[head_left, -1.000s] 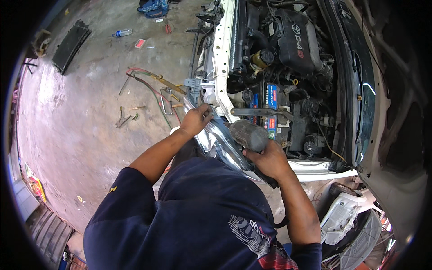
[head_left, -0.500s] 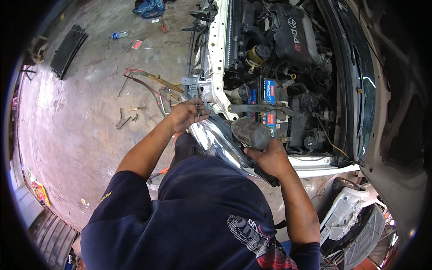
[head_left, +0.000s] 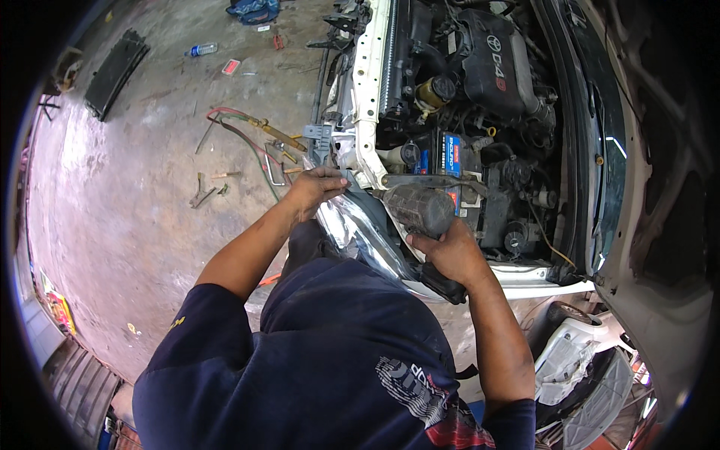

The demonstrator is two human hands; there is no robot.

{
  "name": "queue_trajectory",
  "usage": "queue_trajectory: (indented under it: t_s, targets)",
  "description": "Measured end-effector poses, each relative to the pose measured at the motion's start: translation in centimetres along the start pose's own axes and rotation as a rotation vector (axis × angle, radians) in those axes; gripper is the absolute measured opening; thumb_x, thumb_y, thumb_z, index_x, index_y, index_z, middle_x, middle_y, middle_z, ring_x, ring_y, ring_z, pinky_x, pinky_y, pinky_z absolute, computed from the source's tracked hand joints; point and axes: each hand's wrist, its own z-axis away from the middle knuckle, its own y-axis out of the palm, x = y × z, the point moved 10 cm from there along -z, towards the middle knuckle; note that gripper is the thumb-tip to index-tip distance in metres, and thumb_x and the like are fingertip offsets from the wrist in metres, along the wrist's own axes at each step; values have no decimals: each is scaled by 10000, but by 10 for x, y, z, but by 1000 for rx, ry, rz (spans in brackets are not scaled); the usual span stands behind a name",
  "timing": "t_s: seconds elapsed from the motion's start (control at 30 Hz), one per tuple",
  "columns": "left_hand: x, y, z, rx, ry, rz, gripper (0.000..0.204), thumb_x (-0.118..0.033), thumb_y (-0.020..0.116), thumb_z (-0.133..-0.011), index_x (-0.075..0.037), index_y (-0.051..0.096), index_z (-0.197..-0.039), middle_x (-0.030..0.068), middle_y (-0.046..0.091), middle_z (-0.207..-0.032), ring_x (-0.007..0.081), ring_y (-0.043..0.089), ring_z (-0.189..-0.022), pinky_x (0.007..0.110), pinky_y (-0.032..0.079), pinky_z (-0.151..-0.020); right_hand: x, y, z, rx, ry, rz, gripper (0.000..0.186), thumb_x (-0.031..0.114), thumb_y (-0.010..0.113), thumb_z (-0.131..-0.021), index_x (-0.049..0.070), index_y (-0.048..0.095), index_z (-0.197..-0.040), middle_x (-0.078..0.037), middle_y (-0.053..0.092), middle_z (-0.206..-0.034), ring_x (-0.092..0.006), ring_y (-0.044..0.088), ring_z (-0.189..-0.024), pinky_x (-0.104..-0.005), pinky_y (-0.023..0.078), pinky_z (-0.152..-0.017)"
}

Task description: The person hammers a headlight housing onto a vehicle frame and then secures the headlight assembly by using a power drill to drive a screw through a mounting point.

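My right hand point(head_left: 455, 251) is wrapped round the handle of a dark, worn impact wrench point(head_left: 421, 209), whose nose points left towards the front corner of the car. My left hand point(head_left: 315, 189) is closed at that corner, thumb and fingers pressed together. Whatever it pinches is too small or too hidden to make out. Just below its fingertips lies the shiny headlight point(head_left: 349, 225). Beside them runs the white front crossmember point(head_left: 366, 97), with a grey plastic bracket point(head_left: 318, 136) at its outer side.
Right of my hands lies the engine bay, with a blue-labelled battery point(head_left: 451, 157), a metal bar point(head_left: 427, 181) and a black engine cover point(head_left: 491, 64). A brass torch point(head_left: 274, 135) with red and green hoses, loose tools point(head_left: 202, 193) and a bottle point(head_left: 202, 49) lie on the floor.
My left hand has turned and its fingers have closed in towards the corner by the crossmember. The impact wrench stays in my right hand, almost where it was, its nose slightly nearer my left fingers.
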Motion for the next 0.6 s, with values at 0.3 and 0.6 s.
queue_trajectory:
  t_s: [0.3,0.6]
  targets:
    - [-14,8,2,-25,95,-198,301,2,811,-903,52,691,-1174,108,727,-1067,185,705,-994,274,570,-924,-1,2,-12,48,73,109,740,467,853,-815,-161,652,-1151,-368,699,-1106,-475,696,-1106,-493,531,-949]
    - [-24,17,-9,-121,425,-692,298,-126,907,-804,-45,713,-1016,34,655,-873,133,605,-819,304,508,-753,0,5,-26,49,87,154,678,444,845,-828,-162,677,-1080,-371,702,-1123,-464,700,-1119,-494,537,-958]
